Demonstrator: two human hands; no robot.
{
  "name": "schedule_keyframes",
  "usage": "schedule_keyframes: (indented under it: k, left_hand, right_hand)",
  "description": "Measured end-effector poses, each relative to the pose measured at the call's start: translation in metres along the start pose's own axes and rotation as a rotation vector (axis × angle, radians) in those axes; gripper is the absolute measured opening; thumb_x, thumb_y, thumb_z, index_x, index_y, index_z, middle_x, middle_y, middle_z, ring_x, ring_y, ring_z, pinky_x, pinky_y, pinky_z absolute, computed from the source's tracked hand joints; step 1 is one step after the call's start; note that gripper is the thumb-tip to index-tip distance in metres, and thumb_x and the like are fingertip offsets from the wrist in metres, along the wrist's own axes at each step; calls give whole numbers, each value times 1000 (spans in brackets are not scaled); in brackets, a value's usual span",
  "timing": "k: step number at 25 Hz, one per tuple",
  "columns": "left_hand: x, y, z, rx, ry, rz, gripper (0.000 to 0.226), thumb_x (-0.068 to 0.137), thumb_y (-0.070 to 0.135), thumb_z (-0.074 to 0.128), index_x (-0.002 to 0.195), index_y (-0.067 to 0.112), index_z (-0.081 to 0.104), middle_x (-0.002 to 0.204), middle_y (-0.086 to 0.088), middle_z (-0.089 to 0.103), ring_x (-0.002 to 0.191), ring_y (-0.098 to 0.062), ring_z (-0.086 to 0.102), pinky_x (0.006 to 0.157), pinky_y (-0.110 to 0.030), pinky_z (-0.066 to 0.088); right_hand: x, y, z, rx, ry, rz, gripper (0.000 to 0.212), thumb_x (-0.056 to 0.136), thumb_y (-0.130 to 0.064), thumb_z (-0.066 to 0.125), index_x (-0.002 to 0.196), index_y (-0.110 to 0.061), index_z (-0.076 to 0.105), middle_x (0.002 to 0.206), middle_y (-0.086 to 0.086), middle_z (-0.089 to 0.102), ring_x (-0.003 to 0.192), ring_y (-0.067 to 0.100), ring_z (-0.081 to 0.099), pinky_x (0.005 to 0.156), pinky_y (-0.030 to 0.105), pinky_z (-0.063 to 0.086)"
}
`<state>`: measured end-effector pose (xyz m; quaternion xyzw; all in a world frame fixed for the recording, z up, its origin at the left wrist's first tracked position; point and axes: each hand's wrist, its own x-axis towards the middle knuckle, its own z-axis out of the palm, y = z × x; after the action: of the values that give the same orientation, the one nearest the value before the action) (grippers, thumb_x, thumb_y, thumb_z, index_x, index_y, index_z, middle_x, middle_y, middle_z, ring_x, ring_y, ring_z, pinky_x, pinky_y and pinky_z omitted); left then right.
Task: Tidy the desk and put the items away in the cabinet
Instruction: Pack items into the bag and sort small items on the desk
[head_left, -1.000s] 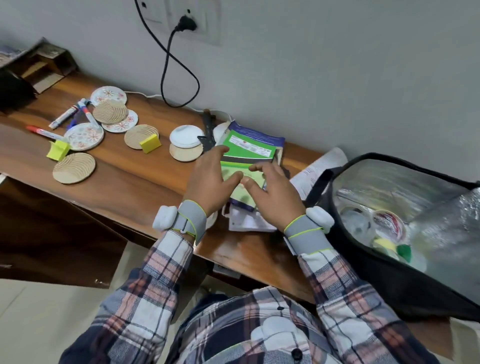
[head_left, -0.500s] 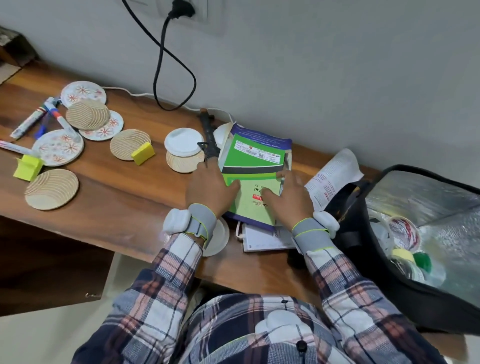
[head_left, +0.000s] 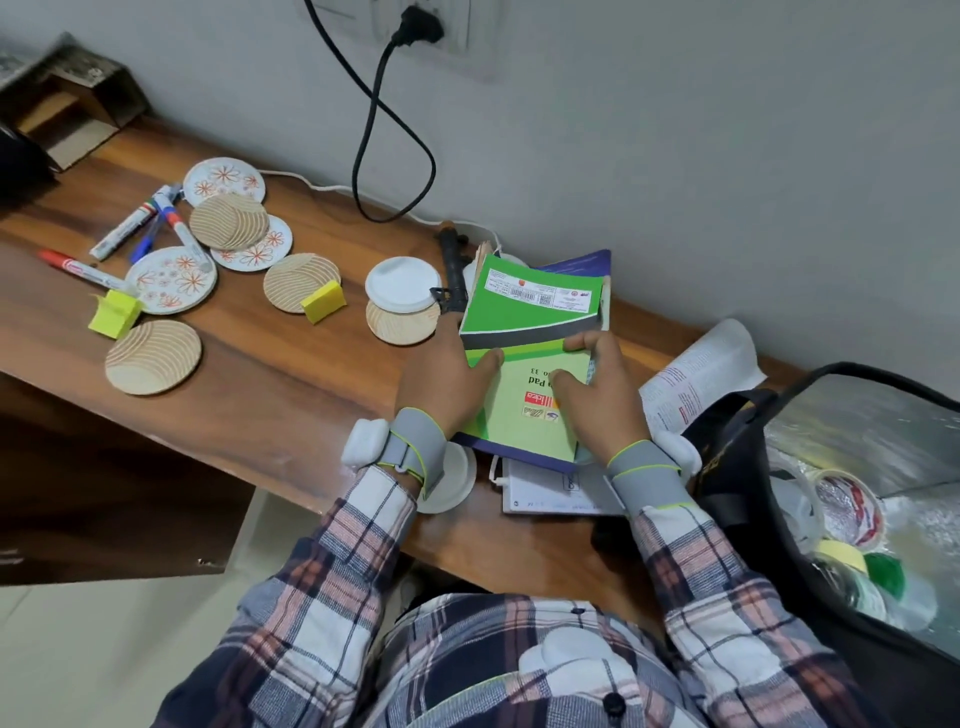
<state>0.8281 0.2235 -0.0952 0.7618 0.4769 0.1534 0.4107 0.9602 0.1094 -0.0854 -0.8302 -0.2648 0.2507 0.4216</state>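
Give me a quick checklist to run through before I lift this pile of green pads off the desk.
1. Both grips on the pile: ok. The left grip and the right grip hold the light green pad from either side.
2. Pile squared: not ok. The dark green book sits askew on top.
3. Fingers under the bottom purple book: cannot tell.
4. Nothing trapped beneath: not ok. A white notebook lies under the near edge.
5. Black tool clear of the pile: cannot tell. It lies right beside the far left corner.
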Motion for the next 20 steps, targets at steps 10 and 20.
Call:
schedule_keyframes:
  k: [10, 20]
  left_hand:
    - [-40, -31, -58, -114, 244, -56, 49, 88, 43, 58, 130, 25, 40, 114, -1, 67, 95, -33, 64, 70, -36, 45]
    - [-51, -99, -110, -40, 223, -164, 46, 93, 31, 55, 136, 19, 44, 128, -8, 58, 116, -29, 57, 96, -48, 48]
  right_hand:
    - [-28, -52, 36, 24, -135, -295, 28, 84, -7, 61, 103, -26, 54, 118, 4, 56, 93, 5, 55, 84, 26, 47]
    - [-54, -64, 111, -154, -435, -292, 35, 88, -6, 54, 118, -22, 51, 124, 4, 45, 92, 19, 56, 73, 24, 38]
